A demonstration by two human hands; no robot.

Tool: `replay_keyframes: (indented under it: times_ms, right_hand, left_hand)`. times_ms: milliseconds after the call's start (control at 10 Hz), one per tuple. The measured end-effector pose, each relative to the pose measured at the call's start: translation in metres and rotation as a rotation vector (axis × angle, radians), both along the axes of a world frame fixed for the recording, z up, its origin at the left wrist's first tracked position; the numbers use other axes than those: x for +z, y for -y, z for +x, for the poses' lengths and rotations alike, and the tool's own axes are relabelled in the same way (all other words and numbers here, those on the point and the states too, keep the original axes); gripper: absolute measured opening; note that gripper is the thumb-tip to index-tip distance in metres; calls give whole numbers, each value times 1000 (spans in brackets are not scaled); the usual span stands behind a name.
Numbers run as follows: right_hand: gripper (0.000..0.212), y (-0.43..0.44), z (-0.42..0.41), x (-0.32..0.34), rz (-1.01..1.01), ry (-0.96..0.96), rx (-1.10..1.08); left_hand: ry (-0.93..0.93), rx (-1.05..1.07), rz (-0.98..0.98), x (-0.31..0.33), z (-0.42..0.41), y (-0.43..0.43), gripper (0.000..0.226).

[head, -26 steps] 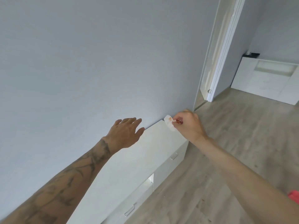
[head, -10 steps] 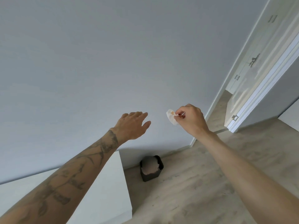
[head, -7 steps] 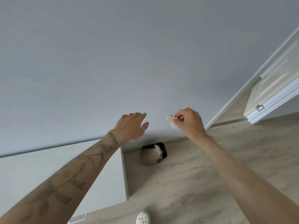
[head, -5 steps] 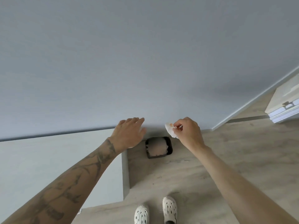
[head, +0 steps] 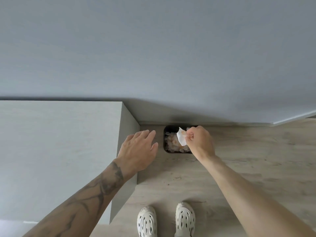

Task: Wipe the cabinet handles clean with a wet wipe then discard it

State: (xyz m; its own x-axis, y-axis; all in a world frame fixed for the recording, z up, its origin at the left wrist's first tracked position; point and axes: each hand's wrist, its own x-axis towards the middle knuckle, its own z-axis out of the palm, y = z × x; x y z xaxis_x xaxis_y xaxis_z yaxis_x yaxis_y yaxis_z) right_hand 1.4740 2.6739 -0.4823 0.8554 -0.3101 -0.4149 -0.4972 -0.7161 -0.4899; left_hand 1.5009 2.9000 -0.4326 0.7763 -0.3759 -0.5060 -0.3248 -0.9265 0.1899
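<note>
Head: right hand [head: 199, 141] pinches wipe [head: 181, 139] over bin [head: 165, 139] (cabinet [head: 59, 151] edge left)

Soft, even light, bright and sharp — a dim shadow lies on the wall [head: 153, 48] behind the cabinet [head: 59, 142]; frame edges bow slightly.
</note>
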Motion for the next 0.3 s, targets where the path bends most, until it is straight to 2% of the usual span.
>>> replay_keyframes:
  times_ms: [100, 200, 300]
  right_hand:
    - [16, 6, -1, -20, -17, -4, 18]
    - [20, 15, -8, -1, -3, 0, 47]
    - [20, 27, -12, 57, 16, 43, 71]
  left_hand:
    - [4, 2, 18, -17, 1, 0, 52]
    - [15, -17, 27, 0, 4, 1, 54]
    - [77, -45, 17, 52, 8, 1, 57]
